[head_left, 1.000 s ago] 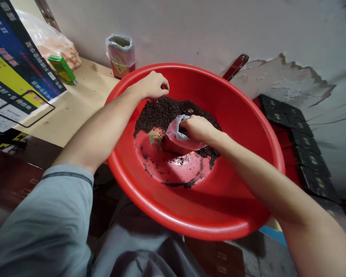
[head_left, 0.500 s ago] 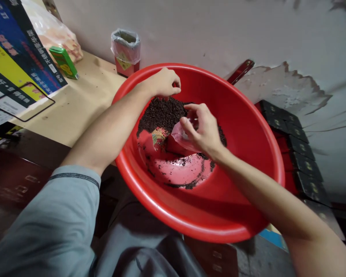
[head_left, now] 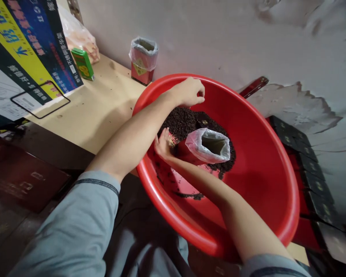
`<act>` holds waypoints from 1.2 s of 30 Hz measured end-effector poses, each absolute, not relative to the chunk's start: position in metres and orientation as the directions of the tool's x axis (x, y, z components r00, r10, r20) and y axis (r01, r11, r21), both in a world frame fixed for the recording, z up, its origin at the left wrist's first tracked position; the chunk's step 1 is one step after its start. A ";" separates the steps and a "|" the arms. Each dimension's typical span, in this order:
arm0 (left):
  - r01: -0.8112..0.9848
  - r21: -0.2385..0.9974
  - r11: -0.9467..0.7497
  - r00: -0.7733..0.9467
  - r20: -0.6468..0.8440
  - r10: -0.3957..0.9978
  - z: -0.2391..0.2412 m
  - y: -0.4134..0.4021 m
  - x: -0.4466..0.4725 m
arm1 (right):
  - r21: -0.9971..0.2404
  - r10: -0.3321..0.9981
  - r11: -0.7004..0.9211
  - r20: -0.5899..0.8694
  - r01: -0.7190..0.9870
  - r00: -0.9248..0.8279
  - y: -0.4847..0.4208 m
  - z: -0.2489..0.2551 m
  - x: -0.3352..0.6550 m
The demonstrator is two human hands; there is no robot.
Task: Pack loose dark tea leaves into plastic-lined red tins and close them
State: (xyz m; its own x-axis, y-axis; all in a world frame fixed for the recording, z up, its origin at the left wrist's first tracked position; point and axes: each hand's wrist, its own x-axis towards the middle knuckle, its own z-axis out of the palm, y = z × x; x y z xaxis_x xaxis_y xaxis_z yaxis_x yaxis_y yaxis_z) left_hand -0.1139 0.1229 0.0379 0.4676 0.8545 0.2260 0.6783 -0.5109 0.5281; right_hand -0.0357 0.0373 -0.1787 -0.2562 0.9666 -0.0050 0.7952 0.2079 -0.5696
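Observation:
A large red basin [head_left: 279,161] holds a heap of dark, loose bits like tea leaves [head_left: 180,119]. In it a red box lined with a clear plastic bag [head_left: 194,144] lies tilted, its mouth facing right. My right hand [head_left: 163,145] is at the lower left end of this box, fingers against its gold-patterned part; the palm side is hidden. Over the heap, near the basin's far wall, my left hand [head_left: 192,92] has its fingers curled closed; what they hold, if anything, is hidden. A dark flat piece with a small gold mark [head_left: 204,120] lies on the heap.
A second bag-lined red box [head_left: 142,63] stands on the wooden table [head_left: 112,92] by the wall. Left of it are a green packet [head_left: 83,64], a clear bag [head_left: 83,40] and a large printed carton [head_left: 31,50]. Stacked dark boxes [head_left: 311,169] stand right of the basin.
My right hand has left the bag at the box's mouth and moved left to its lower end. The mouth now shows openly. My left hand stays curled; the view has shifted.

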 end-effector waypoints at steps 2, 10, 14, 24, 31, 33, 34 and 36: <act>0.678 0.510 -0.530 0.487 0.228 0.843 0.038 0.123 -0.113 | -0.576 0.946 0.273 0.015 0.771 -0.324 0.042 -0.179 -0.036; 0.620 0.564 -0.545 0.492 0.261 0.830 0.041 0.125 -0.114 | -0.456 0.885 0.435 0.054 0.777 -0.463 0.034 -0.188 -0.005; 0.621 0.579 -0.529 0.489 0.242 0.838 0.045 0.122 -0.116 | -0.385 0.891 0.430 0.036 0.817 -0.452 0.046 -0.185 -0.018; 0.658 0.572 -0.489 0.473 0.192 0.860 0.047 0.119 -0.118 | -0.319 0.936 0.345 0.052 0.883 -0.347 0.046 -0.176 -0.041; 0.662 0.539 -0.520 0.483 0.223 0.847 0.055 0.115 -0.117 | -0.135 0.885 0.466 0.055 0.875 -0.463 0.052 -0.168 -0.053; 0.670 0.545 -0.504 0.484 0.195 0.853 0.053 0.118 -0.116 | -0.117 0.883 0.469 0.029 0.875 -0.469 0.059 -0.163 -0.056; 0.674 0.550 -0.493 0.484 0.176 0.857 0.052 0.119 -0.116 | -0.109 0.878 0.476 0.017 0.872 -0.478 0.062 -0.161 -0.057; 0.683 0.554 -0.476 0.483 0.145 0.863 0.051 0.120 -0.114 | -0.096 0.865 0.498 -0.008 0.862 -0.501 0.065 -0.160 -0.057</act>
State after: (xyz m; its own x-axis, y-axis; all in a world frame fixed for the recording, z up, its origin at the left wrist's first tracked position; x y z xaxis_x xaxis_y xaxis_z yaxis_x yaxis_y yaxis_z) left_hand -0.1137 0.1197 0.0511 0.4834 0.8633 0.1452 0.6833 -0.4757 0.5539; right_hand -0.0567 0.0646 -0.1597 -0.5011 0.8653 -0.0076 0.8618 0.4982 -0.0955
